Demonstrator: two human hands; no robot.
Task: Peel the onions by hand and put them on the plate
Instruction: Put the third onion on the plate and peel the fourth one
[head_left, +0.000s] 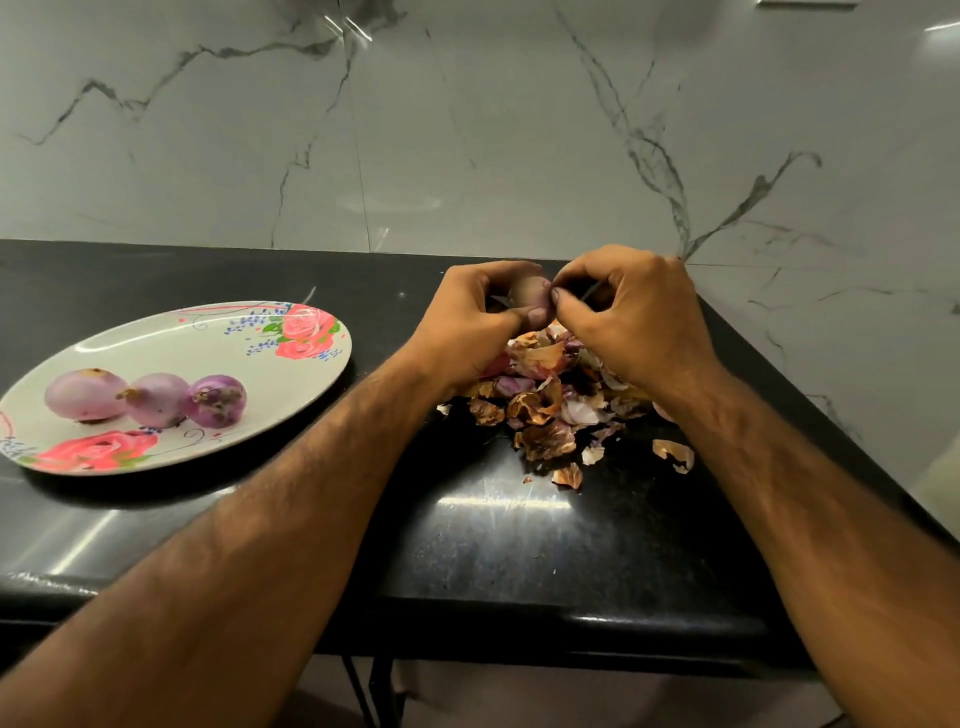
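A glossy black table (519, 530) meets a white marbled wall (467, 130). Near its far right corner the left hand (467, 322) curls its grip around an onion (525, 293) while the right hand (639, 322) pinches at it, above a heap of skins (545, 405). Three peeled onions (150, 400) sit on a flowered plate (171, 338) by the left edge, dark tabletop showing between.

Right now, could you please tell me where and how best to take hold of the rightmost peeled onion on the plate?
Probably from above, fingers across the round belly of the rightmost onion, one on its near side and one on its far side: the middle onion touches its left, while the plate lies bare ahead and behind.
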